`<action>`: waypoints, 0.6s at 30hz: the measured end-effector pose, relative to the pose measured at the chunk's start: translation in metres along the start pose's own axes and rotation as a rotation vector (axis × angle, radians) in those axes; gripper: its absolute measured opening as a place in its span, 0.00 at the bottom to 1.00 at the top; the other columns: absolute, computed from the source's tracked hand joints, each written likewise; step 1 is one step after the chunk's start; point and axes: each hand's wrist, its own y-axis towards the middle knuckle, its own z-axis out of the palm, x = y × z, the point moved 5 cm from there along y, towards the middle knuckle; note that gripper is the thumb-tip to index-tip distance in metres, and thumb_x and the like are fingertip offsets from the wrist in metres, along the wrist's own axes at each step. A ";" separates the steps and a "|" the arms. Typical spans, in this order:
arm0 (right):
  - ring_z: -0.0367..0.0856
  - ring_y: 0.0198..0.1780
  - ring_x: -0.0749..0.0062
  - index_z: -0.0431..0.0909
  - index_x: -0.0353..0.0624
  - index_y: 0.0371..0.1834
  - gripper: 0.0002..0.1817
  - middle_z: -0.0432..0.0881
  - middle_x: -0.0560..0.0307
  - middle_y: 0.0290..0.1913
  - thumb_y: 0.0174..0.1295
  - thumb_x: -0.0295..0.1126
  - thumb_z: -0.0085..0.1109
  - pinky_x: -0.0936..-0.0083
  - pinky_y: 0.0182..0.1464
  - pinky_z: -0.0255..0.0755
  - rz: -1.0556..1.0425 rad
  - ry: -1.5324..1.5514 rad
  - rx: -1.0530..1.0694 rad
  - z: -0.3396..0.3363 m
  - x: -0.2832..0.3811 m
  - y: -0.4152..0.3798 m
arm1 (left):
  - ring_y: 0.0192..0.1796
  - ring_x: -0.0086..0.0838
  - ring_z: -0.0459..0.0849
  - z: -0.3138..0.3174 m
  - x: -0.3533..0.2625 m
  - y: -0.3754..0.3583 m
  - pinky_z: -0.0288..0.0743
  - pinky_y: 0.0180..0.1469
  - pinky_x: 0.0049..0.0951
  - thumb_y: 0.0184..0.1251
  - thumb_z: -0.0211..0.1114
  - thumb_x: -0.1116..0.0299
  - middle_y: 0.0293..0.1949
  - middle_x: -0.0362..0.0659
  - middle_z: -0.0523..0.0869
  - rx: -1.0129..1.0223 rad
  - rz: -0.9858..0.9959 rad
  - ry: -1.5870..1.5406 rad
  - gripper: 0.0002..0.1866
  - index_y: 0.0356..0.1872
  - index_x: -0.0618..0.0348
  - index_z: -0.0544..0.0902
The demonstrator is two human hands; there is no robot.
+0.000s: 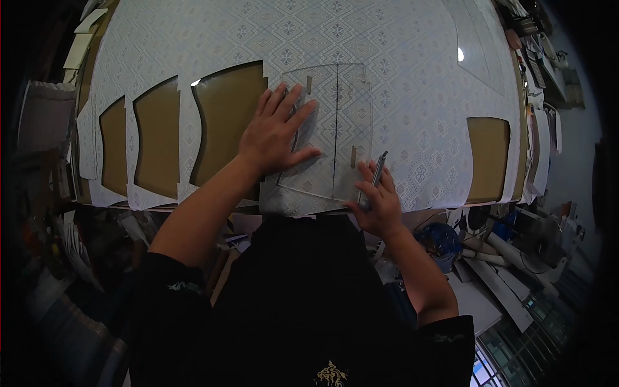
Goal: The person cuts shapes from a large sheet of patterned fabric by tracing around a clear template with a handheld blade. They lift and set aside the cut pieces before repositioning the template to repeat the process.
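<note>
A clear template point(351, 119) with a dark line down its middle lies on the patterned pale fabric point(412, 77). My left hand point(274, 132) rests flat over the template's left side, fingers spread. In my right hand point(380, 203) is a slim silver tool point(380, 169), like a pen or a knife, its upper end pointing up and slightly right. That hand is at the template's lower right corner, fingers closed round the tool. Its working tip is hidden by my fingers. Two small tan strips point(353, 157) sit on the template.
Left of my left hand, several curved cut-outs point(229, 122) in the fabric expose a brown surface; another cut-out point(488, 158) is at the right. A second clear template point(480, 45) lies at upper right. Stacked papers point(48, 116) and clutter border the table.
</note>
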 end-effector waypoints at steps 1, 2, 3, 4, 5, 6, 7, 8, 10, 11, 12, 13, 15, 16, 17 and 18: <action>0.71 0.79 0.37 0.76 0.47 0.57 0.28 0.77 0.40 0.76 0.57 0.36 0.81 0.42 0.81 0.61 -0.006 -0.004 0.001 0.000 -0.001 0.000 | 0.85 0.58 0.58 0.000 0.000 0.000 0.50 0.85 0.60 0.61 0.75 0.35 0.83 0.54 0.65 0.003 -0.001 -0.005 0.47 0.78 0.49 0.75; 0.71 0.79 0.37 0.76 0.47 0.57 0.28 0.77 0.40 0.76 0.57 0.36 0.81 0.42 0.81 0.61 -0.006 -0.001 0.005 0.001 -0.001 0.000 | 0.85 0.58 0.58 -0.001 0.000 0.001 0.50 0.85 0.60 0.60 0.76 0.35 0.83 0.55 0.65 0.006 -0.002 -0.009 0.48 0.78 0.49 0.75; 0.70 0.80 0.37 0.76 0.47 0.57 0.28 0.77 0.39 0.76 0.57 0.36 0.81 0.42 0.81 0.61 -0.005 -0.001 0.007 0.001 -0.001 0.000 | 0.85 0.58 0.58 -0.001 0.000 0.001 0.50 0.85 0.60 0.60 0.76 0.35 0.83 0.55 0.65 0.008 -0.007 -0.009 0.48 0.78 0.49 0.75; 0.70 0.80 0.37 0.76 0.47 0.57 0.27 0.77 0.38 0.76 0.58 0.36 0.81 0.41 0.80 0.61 -0.004 -0.002 0.009 0.001 -0.001 0.000 | 0.85 0.59 0.58 -0.001 0.000 0.001 0.50 0.85 0.60 0.60 0.76 0.36 0.83 0.55 0.64 0.010 -0.005 -0.018 0.48 0.78 0.50 0.75; 0.70 0.80 0.37 0.76 0.47 0.57 0.27 0.77 0.38 0.76 0.58 0.36 0.81 0.41 0.80 0.61 -0.004 0.002 0.013 0.001 -0.001 0.000 | 0.85 0.59 0.58 -0.001 0.000 0.001 0.50 0.84 0.61 0.59 0.76 0.36 0.83 0.55 0.64 0.012 -0.003 -0.027 0.48 0.78 0.50 0.75; 0.70 0.80 0.37 0.76 0.48 0.57 0.27 0.77 0.38 0.76 0.58 0.37 0.80 0.40 0.80 0.61 -0.006 -0.003 0.010 0.001 -0.001 0.001 | 0.85 0.59 0.58 -0.002 0.001 0.002 0.50 0.84 0.61 0.59 0.76 0.36 0.83 0.55 0.64 0.013 -0.007 -0.025 0.48 0.78 0.50 0.75; 0.70 0.80 0.37 0.76 0.48 0.57 0.26 0.77 0.38 0.76 0.59 0.37 0.80 0.40 0.80 0.61 -0.006 -0.008 0.007 0.001 -0.001 0.001 | 0.85 0.59 0.58 -0.003 0.000 0.002 0.50 0.84 0.61 0.59 0.77 0.36 0.83 0.56 0.64 0.017 -0.007 -0.030 0.48 0.77 0.50 0.75; 0.70 0.80 0.37 0.76 0.48 0.57 0.26 0.77 0.38 0.76 0.59 0.37 0.80 0.40 0.80 0.61 -0.005 -0.004 0.010 0.001 -0.001 0.001 | 0.85 0.60 0.58 -0.003 0.000 0.002 0.50 0.84 0.61 0.58 0.77 0.36 0.83 0.56 0.64 0.022 -0.007 -0.036 0.48 0.77 0.50 0.75; 0.70 0.80 0.37 0.76 0.48 0.57 0.26 0.77 0.38 0.76 0.60 0.37 0.80 0.40 0.81 0.60 -0.009 -0.002 0.007 0.001 -0.002 0.001 | 0.85 0.60 0.58 -0.003 0.000 0.003 0.50 0.84 0.61 0.58 0.77 0.36 0.83 0.56 0.65 0.024 -0.009 -0.038 0.48 0.77 0.50 0.75; 0.70 0.80 0.37 0.76 0.48 0.57 0.26 0.77 0.38 0.76 0.60 0.37 0.80 0.40 0.81 0.60 -0.010 0.001 0.010 0.001 -0.002 0.000 | 0.84 0.60 0.58 -0.003 0.000 0.003 0.50 0.84 0.61 0.58 0.77 0.36 0.83 0.56 0.65 0.024 -0.008 -0.040 0.48 0.77 0.50 0.75; 0.70 0.80 0.37 0.76 0.48 0.57 0.26 0.77 0.38 0.76 0.60 0.37 0.80 0.40 0.81 0.60 -0.009 -0.003 0.013 0.002 -0.002 -0.001 | 0.84 0.60 0.58 -0.003 0.000 0.003 0.50 0.84 0.61 0.58 0.77 0.36 0.83 0.56 0.65 0.024 -0.010 -0.039 0.48 0.77 0.50 0.75; 0.70 0.80 0.37 0.76 0.48 0.57 0.26 0.77 0.38 0.76 0.60 0.37 0.80 0.40 0.81 0.59 -0.009 -0.007 0.016 0.002 -0.003 -0.001 | 0.84 0.60 0.58 -0.003 0.000 0.003 0.51 0.84 0.61 0.58 0.77 0.36 0.83 0.56 0.65 0.025 -0.010 -0.041 0.48 0.77 0.50 0.76; 0.70 0.80 0.37 0.76 0.48 0.57 0.26 0.77 0.38 0.76 0.59 0.37 0.80 0.40 0.81 0.59 -0.013 -0.005 0.017 0.002 -0.003 -0.001 | 0.84 0.60 0.59 -0.003 0.000 0.003 0.51 0.84 0.61 0.58 0.76 0.35 0.83 0.56 0.65 0.024 -0.011 -0.041 0.48 0.77 0.50 0.76; 0.70 0.80 0.37 0.77 0.48 0.57 0.26 0.77 0.38 0.76 0.59 0.37 0.80 0.41 0.81 0.59 -0.014 -0.004 0.017 0.002 -0.003 -0.001 | 0.84 0.60 0.59 -0.003 0.000 0.003 0.51 0.84 0.61 0.58 0.76 0.35 0.83 0.56 0.65 0.026 -0.012 -0.038 0.48 0.77 0.50 0.76; 0.70 0.80 0.37 0.77 0.48 0.57 0.26 0.77 0.38 0.76 0.59 0.37 0.80 0.41 0.81 0.59 -0.019 -0.006 0.014 0.002 -0.003 -0.001 | 0.84 0.60 0.59 -0.003 0.000 0.003 0.51 0.84 0.62 0.58 0.76 0.35 0.83 0.56 0.65 0.027 -0.011 -0.034 0.48 0.77 0.50 0.76; 0.70 0.80 0.37 0.77 0.48 0.56 0.25 0.77 0.38 0.76 0.59 0.37 0.80 0.41 0.81 0.59 -0.016 -0.002 0.013 0.001 -0.002 0.000 | 0.84 0.60 0.59 -0.003 0.000 0.003 0.51 0.84 0.62 0.58 0.76 0.35 0.83 0.56 0.65 0.023 -0.008 -0.031 0.48 0.77 0.50 0.76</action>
